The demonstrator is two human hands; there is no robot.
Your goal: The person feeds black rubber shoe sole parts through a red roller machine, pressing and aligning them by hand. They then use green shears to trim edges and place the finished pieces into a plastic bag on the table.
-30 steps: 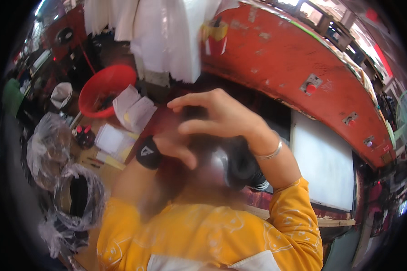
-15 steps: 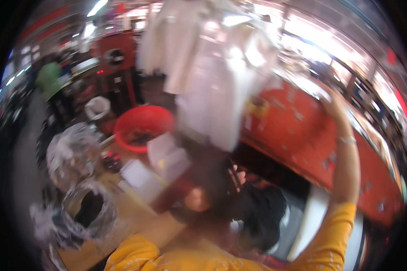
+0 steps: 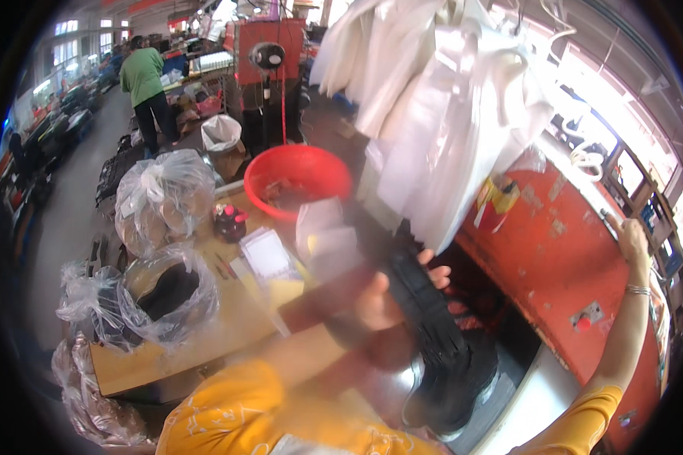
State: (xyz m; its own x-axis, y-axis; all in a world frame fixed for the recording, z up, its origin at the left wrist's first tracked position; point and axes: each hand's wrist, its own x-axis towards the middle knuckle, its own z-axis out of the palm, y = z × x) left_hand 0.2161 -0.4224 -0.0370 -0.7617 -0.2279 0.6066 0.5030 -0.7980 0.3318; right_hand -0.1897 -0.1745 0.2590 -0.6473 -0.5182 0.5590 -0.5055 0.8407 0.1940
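My left hand (image 3: 383, 303) is closed around a bundle of long black fabric-like strips (image 3: 425, 303), thumb on one side and fingertips on the other. The palm is blurred. Below the strips lies a larger black piece (image 3: 463, 371), partly covered, with a pale rim. Far out to the right, my right hand (image 3: 631, 241) rests at the top edge of a worn red metal machine body (image 3: 539, 250). Its fingers are bent together at a small dark piece (image 3: 607, 218), too small to name.
White sheets (image 3: 440, 129) hang in front of me. Left of them stand a red basin (image 3: 300, 163) with scraps, a wooden table (image 3: 167, 356), papers (image 3: 267, 254), a small dark red-topped container (image 3: 229, 223) and clear plastic bags (image 3: 163, 197). A person in green (image 3: 143, 76) stands far left.
The view has turned, so the surroundings sit further right in the picture and look sharper. The black strips in my left hand now show clearly. My right arm still reaches out to the machine.
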